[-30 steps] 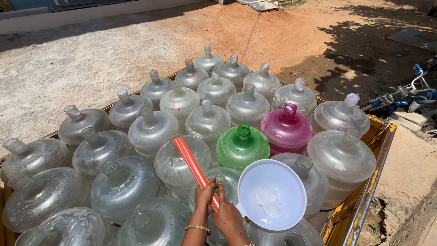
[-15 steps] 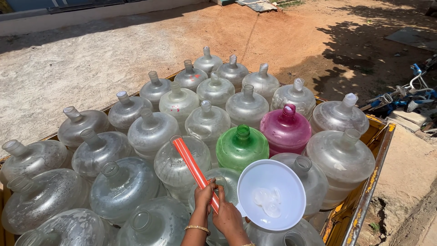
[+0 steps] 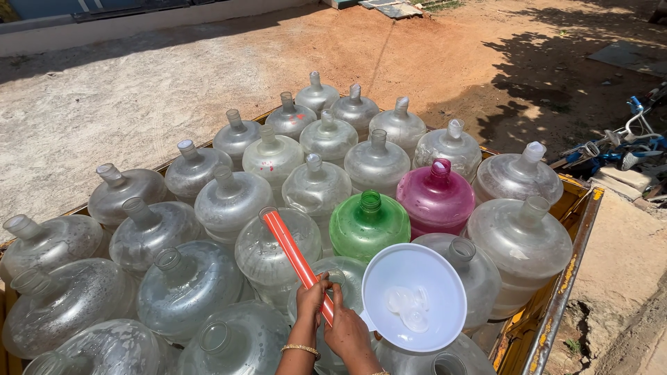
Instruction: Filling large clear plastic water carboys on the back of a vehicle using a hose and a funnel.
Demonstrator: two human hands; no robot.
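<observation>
We grip the orange tube (image 3: 295, 253) with both hands, left hand (image 3: 310, 300) and right hand (image 3: 345, 332) closed around its lower end, just left of the white funnel (image 3: 414, 296); the green jug (image 3: 369, 223) stands behind that funnel

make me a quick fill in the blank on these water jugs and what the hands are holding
1. Both hands grip a ____ tube.
2. The white funnel lies right of the hands, and in front of the ____ jug.
3. Right of the green jug stands a ____ jug.

Missing words: red; green; pink
</observation>
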